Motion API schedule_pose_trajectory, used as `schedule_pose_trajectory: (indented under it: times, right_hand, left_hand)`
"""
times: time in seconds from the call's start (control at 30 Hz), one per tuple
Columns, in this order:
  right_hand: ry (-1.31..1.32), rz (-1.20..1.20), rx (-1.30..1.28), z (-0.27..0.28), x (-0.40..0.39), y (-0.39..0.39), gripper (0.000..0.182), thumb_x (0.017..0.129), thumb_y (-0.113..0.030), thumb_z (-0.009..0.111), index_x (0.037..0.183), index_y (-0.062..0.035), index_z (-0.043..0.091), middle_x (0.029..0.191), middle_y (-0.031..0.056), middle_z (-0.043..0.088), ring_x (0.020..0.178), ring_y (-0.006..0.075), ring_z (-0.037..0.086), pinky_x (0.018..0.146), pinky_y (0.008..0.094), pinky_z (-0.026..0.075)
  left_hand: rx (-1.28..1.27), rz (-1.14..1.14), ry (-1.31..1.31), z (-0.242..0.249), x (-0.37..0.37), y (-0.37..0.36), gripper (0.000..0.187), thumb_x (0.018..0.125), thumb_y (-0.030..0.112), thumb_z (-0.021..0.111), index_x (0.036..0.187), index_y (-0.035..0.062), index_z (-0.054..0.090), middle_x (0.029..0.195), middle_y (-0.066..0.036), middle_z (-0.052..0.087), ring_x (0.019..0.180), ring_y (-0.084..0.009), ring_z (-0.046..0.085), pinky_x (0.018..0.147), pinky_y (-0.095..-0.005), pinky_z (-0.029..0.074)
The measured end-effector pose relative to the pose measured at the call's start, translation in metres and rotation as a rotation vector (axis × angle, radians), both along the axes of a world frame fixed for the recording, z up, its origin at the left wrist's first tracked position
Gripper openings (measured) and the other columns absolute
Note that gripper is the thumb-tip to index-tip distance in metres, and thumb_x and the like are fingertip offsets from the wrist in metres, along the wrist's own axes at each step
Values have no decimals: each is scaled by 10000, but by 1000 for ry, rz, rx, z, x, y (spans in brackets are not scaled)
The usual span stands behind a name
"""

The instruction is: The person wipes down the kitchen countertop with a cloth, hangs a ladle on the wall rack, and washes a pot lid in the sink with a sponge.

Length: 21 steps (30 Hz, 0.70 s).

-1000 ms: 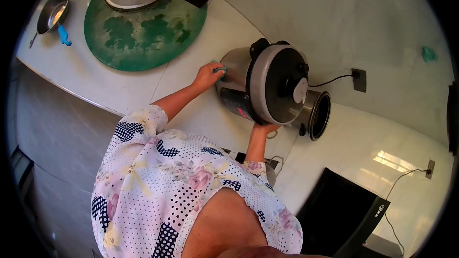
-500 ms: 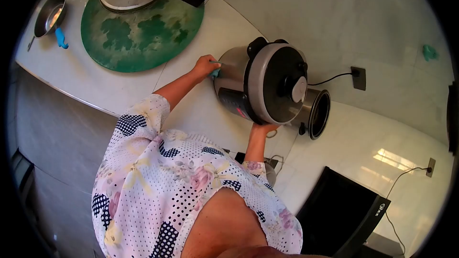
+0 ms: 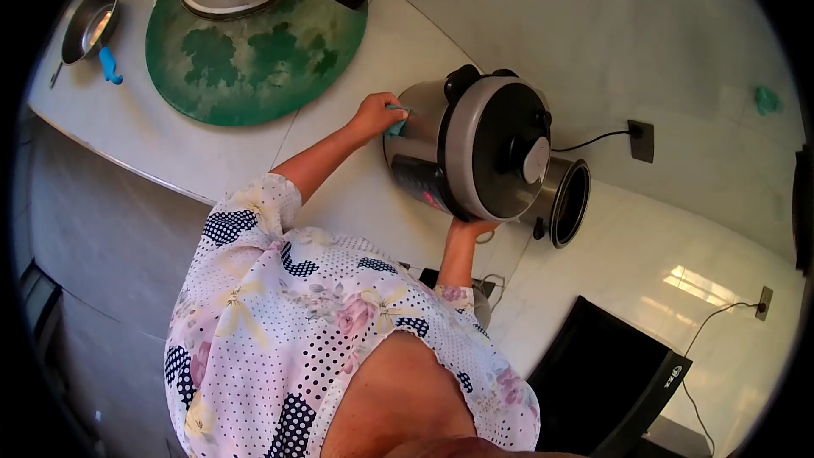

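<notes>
Pinching a small teal cloth [image 3: 396,127] in the left hand [image 3: 372,118] against the lower side of the silver, black-lidded electric cooker [image 3: 462,140] on the white counter [image 3: 339,195], while keeping the right hand [image 3: 472,227] nearer its lid rim, grip hidden.

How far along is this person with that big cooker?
Apparently mid-wipe. Already in place: the lid is on the cooker, and its panel glows red. In hand: the left hand holds a teal cloth at its metal side; the right hand, partly hidden, is at its rim. Left: probably the rest of that side, though I can't tell which parts are already wiped.
</notes>
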State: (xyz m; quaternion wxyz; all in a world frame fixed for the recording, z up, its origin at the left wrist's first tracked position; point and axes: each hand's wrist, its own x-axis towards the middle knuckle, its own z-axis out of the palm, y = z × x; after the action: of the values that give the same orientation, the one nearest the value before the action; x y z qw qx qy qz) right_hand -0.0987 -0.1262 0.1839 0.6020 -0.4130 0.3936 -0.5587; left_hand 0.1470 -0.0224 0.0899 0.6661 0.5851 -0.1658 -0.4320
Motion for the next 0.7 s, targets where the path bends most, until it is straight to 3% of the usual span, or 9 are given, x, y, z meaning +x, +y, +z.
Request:
schedule_pose_trajectory:
  times: [0.07,0.17,0.27,0.4,0.47,0.6,0.7]
  right_hand:
    - [26,-22,15,-9,-7,-5,485,958,-374,350,1309,-49,430,1328,118,472,1201,295,470,1028,419,397]
    - [92,-43,-56,-4,0,-4,484,959,-371,348,1310,-48,429,1323,121,475,1195,294,475,1027,421,399]
    - [83,-26,-27,-1,-1,-1,480,959,-367,352,1309,-47,431,1321,124,478,1186,295,483,1025,417,402]
    - [-13,-31,24,12,11,10,455,964,-319,360,1306,-25,421,1317,129,481,1165,287,500,1007,402,426]
    - [-44,-39,-23,2,3,2,407,975,-228,370,1299,16,407,1302,137,491,1126,263,529,981,371,464]
    - [61,-10,-65,-10,-10,-8,406,978,-229,362,1305,7,404,1307,131,490,1130,262,528,990,374,453]
    - [-15,-2,-23,-5,-5,-10,412,978,-237,363,1307,7,402,1309,131,489,1132,267,527,990,378,450]
  left_hand:
    - [26,12,-25,-9,-1,-5,172,761,165,701,789,12,627,738,-51,603,703,-120,540,648,-294,453]
    - [87,59,-55,-20,-2,-17,165,764,156,688,826,16,626,776,-67,612,726,-146,552,686,-299,458]
    - [46,-31,14,41,-4,1,180,760,128,672,894,18,624,825,-75,627,771,-168,574,730,-312,465]
    - [-204,55,-446,76,-42,42,219,764,100,651,959,12,604,913,-121,638,836,-211,614,767,-318,474]
    - [-122,41,-356,43,-59,45,204,765,77,650,956,18,608,904,-131,642,830,-225,624,757,-315,483]
    - [8,-39,-261,26,-56,46,182,760,44,661,935,23,617,844,-124,647,788,-228,633,725,-307,494]
    - [-230,7,-181,40,-61,39,183,759,79,681,923,26,620,806,-113,649,749,-203,627,703,-304,492]
